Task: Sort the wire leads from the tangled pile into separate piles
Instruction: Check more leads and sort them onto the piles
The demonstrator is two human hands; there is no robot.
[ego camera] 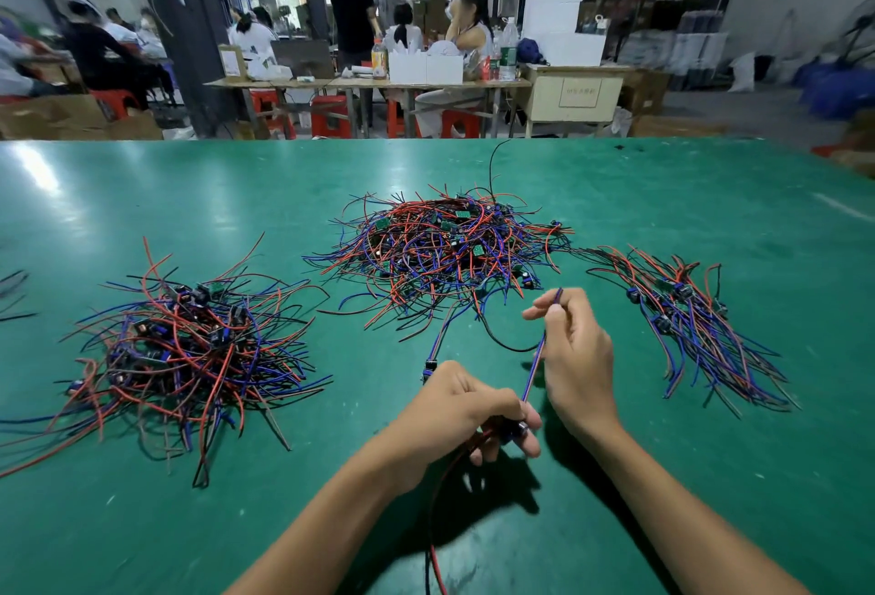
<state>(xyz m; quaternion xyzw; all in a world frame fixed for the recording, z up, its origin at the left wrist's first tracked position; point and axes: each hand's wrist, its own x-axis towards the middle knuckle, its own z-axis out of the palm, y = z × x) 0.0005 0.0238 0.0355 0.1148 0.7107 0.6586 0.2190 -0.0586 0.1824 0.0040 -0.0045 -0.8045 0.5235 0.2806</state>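
Mid-sort, one lead in hand. Left hand (466, 410) grips the component end of a wire lead (534, 369) low over the green bench (710, 225); its red and black tails hang off the near edge. Right hand (575, 348) pinches the blue/purple pair further up, fingers curled round it, the tip poking out past the thumb — looks like it's being straightened before placing.

Layout:
- tangled pile (440, 253) centre, still large
- left pile (189, 348) — loose, leads splayed in all directions
- right pile (691, 320) — combed, leads roughly parallel

Risks, my read:
- A second lead (438, 348) lies just beside the left hand, its wires still running into the tangled pile, and a black loop (506, 346) lies between the hands. Cannot tell if either is caught on the held lead; if so, a quick pull drags a clump across.
- The tangled pile's right fringe almost meets the right pile — strays could bridge them and mix the sort.
- Left pile could re-tangle if more is dropped on top.
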